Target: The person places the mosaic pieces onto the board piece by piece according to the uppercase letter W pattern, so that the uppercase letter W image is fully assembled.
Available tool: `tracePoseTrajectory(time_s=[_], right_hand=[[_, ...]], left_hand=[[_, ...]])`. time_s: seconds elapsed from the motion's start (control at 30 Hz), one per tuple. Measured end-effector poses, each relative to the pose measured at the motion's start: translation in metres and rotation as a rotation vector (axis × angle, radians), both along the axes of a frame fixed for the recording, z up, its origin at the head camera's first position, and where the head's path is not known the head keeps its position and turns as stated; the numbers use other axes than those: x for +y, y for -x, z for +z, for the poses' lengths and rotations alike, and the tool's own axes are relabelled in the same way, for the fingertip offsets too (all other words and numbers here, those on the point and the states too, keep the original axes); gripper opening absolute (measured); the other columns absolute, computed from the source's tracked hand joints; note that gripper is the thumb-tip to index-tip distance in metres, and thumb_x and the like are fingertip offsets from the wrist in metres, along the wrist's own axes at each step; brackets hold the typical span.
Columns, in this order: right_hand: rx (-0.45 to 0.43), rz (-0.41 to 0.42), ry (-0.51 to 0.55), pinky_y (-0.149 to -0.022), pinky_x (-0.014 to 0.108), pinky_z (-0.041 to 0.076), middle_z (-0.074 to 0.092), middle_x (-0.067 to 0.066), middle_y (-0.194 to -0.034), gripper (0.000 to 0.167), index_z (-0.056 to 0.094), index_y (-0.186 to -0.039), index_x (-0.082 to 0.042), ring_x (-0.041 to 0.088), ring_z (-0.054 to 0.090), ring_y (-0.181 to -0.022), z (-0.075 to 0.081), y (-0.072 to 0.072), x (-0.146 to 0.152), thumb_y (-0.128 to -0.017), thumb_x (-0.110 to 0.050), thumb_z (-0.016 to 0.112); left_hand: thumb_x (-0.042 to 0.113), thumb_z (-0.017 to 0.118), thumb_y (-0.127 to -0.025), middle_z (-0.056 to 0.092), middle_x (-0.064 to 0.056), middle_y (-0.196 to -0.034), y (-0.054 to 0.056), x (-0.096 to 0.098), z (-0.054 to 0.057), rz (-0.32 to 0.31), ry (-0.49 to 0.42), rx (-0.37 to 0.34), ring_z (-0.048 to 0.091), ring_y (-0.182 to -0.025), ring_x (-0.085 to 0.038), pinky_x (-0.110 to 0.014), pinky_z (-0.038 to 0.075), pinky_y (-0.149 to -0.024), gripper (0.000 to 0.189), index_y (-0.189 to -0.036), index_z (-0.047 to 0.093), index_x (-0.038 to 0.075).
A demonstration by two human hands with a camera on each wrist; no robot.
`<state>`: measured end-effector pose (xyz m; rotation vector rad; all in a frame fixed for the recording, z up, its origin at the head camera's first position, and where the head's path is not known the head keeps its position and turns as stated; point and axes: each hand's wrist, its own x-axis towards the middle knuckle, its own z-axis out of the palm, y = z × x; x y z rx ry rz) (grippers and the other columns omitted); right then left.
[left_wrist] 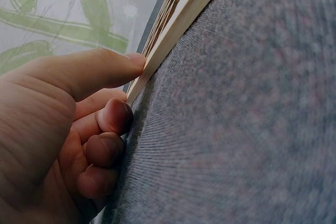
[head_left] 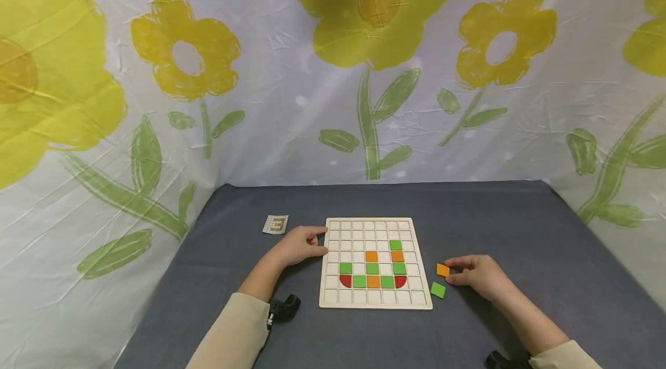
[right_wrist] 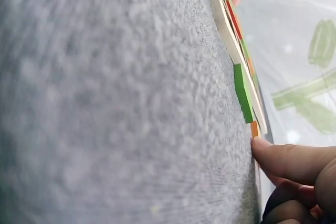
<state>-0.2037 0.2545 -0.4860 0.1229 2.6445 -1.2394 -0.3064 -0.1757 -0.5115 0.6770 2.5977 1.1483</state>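
Observation:
A white gridded wooden board (head_left: 333, 298) lies on the table. Set in its cells are several green and orange squares, plus two red quarter-round tiles (head_left: 346, 281). My left hand (head_left: 299, 244) touches the board's left edge with thumb and index fingertip, set apart along it; the other fingers are curled under, as the left wrist view shows. Right of the board, my right hand (head_left: 481, 277) pinches an orange square tile (head_left: 443, 270) between thumb and index finger, low at the table. A loose green square tile (head_left: 438, 290) lies close by, between that hand and the board.
A small card (head_left: 276, 224) with a printed grid pattern lies beyond the left hand. Dark grey cloth (head_left: 494, 213) covers the table. Behind and at the sides hangs a pale curtain (head_left: 276, 97) with yellow flowers.

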Motion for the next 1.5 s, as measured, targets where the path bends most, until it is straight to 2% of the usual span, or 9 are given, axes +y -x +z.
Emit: tracePoseTrajectory(time_s=[0.27, 0.47, 0.63, 0.77, 0.9, 1.07, 1.17, 1.3, 1.5], right_hand=[[0.026, -0.03, 0.026, -0.079, 0.037, 0.041, 0.063, 0.027, -0.129, 0.043, 0.075, -0.119, 0.002, 0.031, 0.051, -0.104, -0.002, 0.001, -0.001, -0.08, -0.013, 0.087], [0.032, -0.015, 0.053, -0.063, 0.032, 0.033, 0.065, 0.009, -0.098, 0.041, 0.074, -0.119, 0.004, 0.023, 0.043, -0.081, -0.004, 0.0, 0.0, -0.083, -0.012, 0.085], [0.019, 0.008, 0.063, -0.065, 0.034, 0.037, 0.067, 0.012, -0.098, 0.043, 0.074, -0.123, -0.002, 0.025, 0.049, -0.084, 0.004, 0.003, -0.007, -0.086, -0.02, 0.084], [0.001, 0.018, 0.087, -0.075, 0.04, 0.045, 0.068, 0.011, -0.1, 0.043, 0.074, -0.125, -0.004, 0.028, 0.055, -0.093, 0.017, 0.008, -0.021, -0.087, -0.021, 0.084], [0.007, 0.04, 0.133, -0.066, 0.036, 0.043, 0.062, 0.005, -0.081, 0.039, 0.074, -0.124, -0.004, 0.024, 0.052, -0.076, 0.029, 0.012, -0.038, -0.088, -0.017, 0.083], [0.008, 0.077, 0.218, -0.05, 0.029, 0.025, 0.042, -0.001, -0.069, 0.037, 0.074, -0.124, -0.002, 0.015, 0.024, -0.052, 0.038, 0.016, -0.06, -0.09, -0.013, 0.08], [-0.003, 0.096, 0.246, -0.05, 0.028, 0.026, 0.04, 0.0, -0.068, 0.035, 0.075, -0.123, -0.005, 0.016, 0.024, -0.053, 0.04, 0.019, -0.074, -0.089, -0.014, 0.08], [0.0, 0.122, 0.258, -0.061, 0.031, 0.037, 0.058, -0.001, -0.081, 0.031, 0.078, -0.119, -0.01, 0.02, 0.046, -0.07, 0.041, 0.025, -0.095, -0.088, -0.014, 0.082], [-0.002, 0.163, 0.25, -0.058, 0.033, 0.032, 0.043, 0.001, -0.066, 0.028, 0.08, -0.115, -0.013, 0.019, 0.035, -0.061, 0.039, 0.036, -0.124, -0.087, -0.015, 0.083]], left_hand=[[0.019, 0.076, -0.094, 0.051, 0.005, -0.063, 0.001, 0.001, 0.001, 0.006, 0.006, -0.002, 0.04, -0.053, -0.01, -0.03, 0.037, -0.057, 0.059, -0.147, 0.056, 0.003], [0.018, 0.076, -0.094, 0.051, 0.005, -0.063, 0.0, 0.002, -0.001, 0.006, 0.004, -0.007, 0.04, -0.053, -0.01, -0.029, 0.036, -0.057, 0.059, -0.147, 0.056, 0.002], [0.019, 0.075, -0.094, 0.05, 0.005, -0.062, 0.0, 0.001, 0.0, 0.002, 0.0, -0.012, 0.038, -0.051, -0.01, -0.029, 0.036, -0.057, 0.059, -0.147, 0.055, 0.002], [0.018, 0.075, -0.094, 0.05, 0.005, -0.062, -0.001, 0.0, 0.0, -0.002, -0.011, -0.006, 0.038, -0.051, -0.01, -0.03, 0.036, -0.057, 0.059, -0.147, 0.056, 0.001], [0.018, 0.076, -0.094, 0.049, 0.005, -0.061, -0.001, 0.001, 0.0, 0.002, -0.014, -0.012, 0.038, -0.051, -0.01, -0.029, 0.036, -0.056, 0.059, -0.147, 0.056, 0.002], [0.018, 0.076, -0.094, 0.049, 0.005, -0.061, -0.002, 0.001, 0.001, 0.005, -0.008, -0.011, 0.038, -0.05, -0.011, -0.029, 0.036, -0.055, 0.059, -0.147, 0.056, 0.002], [0.018, 0.076, -0.094, 0.048, 0.005, -0.061, -0.002, 0.001, 0.0, 0.006, -0.006, -0.013, 0.038, -0.05, -0.01, -0.029, 0.036, -0.056, 0.059, -0.147, 0.056, 0.002], [0.018, 0.076, -0.094, 0.047, 0.005, -0.06, -0.002, 0.001, 0.001, 0.004, -0.009, -0.017, 0.037, -0.05, -0.01, -0.028, 0.036, -0.056, 0.059, -0.147, 0.055, 0.002], [0.018, 0.077, -0.094, 0.049, 0.005, -0.06, -0.003, 0.001, 0.001, 0.006, -0.017, -0.017, 0.039, -0.051, -0.01, -0.028, 0.036, -0.057, 0.06, -0.148, 0.055, 0.002]])
